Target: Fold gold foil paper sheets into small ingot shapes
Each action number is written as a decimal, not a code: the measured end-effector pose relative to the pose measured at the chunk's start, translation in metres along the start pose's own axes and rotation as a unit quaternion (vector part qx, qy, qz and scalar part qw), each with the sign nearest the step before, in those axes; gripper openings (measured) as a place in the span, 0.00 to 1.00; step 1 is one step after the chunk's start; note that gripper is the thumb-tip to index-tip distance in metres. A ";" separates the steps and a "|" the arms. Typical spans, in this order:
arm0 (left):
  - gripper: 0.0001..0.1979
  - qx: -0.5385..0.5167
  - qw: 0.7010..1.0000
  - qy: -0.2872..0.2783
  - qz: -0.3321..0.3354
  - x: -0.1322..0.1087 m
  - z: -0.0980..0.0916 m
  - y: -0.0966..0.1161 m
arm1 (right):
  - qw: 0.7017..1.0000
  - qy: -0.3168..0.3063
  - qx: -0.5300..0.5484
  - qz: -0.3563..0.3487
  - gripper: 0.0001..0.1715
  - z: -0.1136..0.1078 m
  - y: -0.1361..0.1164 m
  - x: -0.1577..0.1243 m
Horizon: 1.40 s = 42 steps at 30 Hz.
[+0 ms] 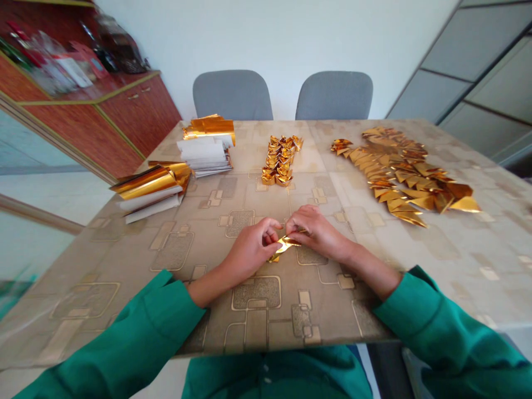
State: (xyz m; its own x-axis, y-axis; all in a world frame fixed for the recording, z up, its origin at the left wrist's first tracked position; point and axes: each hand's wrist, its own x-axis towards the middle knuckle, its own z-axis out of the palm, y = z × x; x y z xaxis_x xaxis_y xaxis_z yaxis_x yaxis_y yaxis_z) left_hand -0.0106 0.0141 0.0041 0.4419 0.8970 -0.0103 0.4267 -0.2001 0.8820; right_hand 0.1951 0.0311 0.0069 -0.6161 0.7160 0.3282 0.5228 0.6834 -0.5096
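Note:
My left hand point(251, 246) and my right hand point(313, 230) meet over the middle of the table point(457, 266). Both pinch a small piece of gold foil paper point(284, 245) between fingers and thumbs, just above the tabletop. The fingers of both hands are closed on it. Green sleeves cover both forearms. Beyond my hands lies a cluster of finished small gold folded pieces point(280, 160). To the far right spreads a large heap of gold folded triangles point(403, 174).
Two stacks of gold-and-white foil sheets lie at the left: one near the edge point(152, 188), one further back point(208, 147). Two grey chairs point(233, 94) stand behind the table. A red-brown cabinet point(103, 116) with clutter stands at the left wall.

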 end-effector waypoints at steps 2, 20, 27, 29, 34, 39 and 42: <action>0.11 -0.061 0.998 0.011 -0.016 0.001 0.000 0.000 | 0.999 0.025 -0.010 -0.021 0.10 -0.002 -0.002 0.000; 0.07 -0.204 0.973 0.075 -0.072 0.005 -0.010 0.006 | 0.932 0.266 0.199 0.147 0.06 -0.017 0.023 -0.002; 0.06 -0.473 0.851 0.092 -0.209 0.010 -0.006 0.003 | 0.989 0.126 -0.071 -0.035 0.18 -0.012 -0.005 -0.004; 0.07 -0.501 0.831 0.088 -0.224 0.009 -0.005 0.003 | 0.987 0.099 -0.103 -0.080 0.16 -0.009 -0.006 -0.005; 0.08 -0.536 0.814 0.073 -0.210 0.000 -0.002 0.006 | 0.961 0.073 -0.183 -0.194 0.10 -0.009 -0.008 -0.003; 0.06 -0.574 0.785 0.083 -0.219 -0.005 0.000 0.008 | 0.947 0.076 -0.212 -0.230 0.11 -0.005 -0.016 0.001; 0.06 -0.582 0.778 0.082 -0.222 -0.006 0.001 0.008 | 0.954 0.091 -0.175 -0.225 0.10 -0.004 -0.017 0.000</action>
State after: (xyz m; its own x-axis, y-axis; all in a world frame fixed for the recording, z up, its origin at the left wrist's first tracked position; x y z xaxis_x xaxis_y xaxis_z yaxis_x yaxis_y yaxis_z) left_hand -0.0089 0.0063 0.0111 0.3077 0.8330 -0.4597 -0.5365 0.5510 0.6392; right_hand 0.1881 0.0200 0.0186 -0.7290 0.3300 0.5997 0.4131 0.9107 0.0011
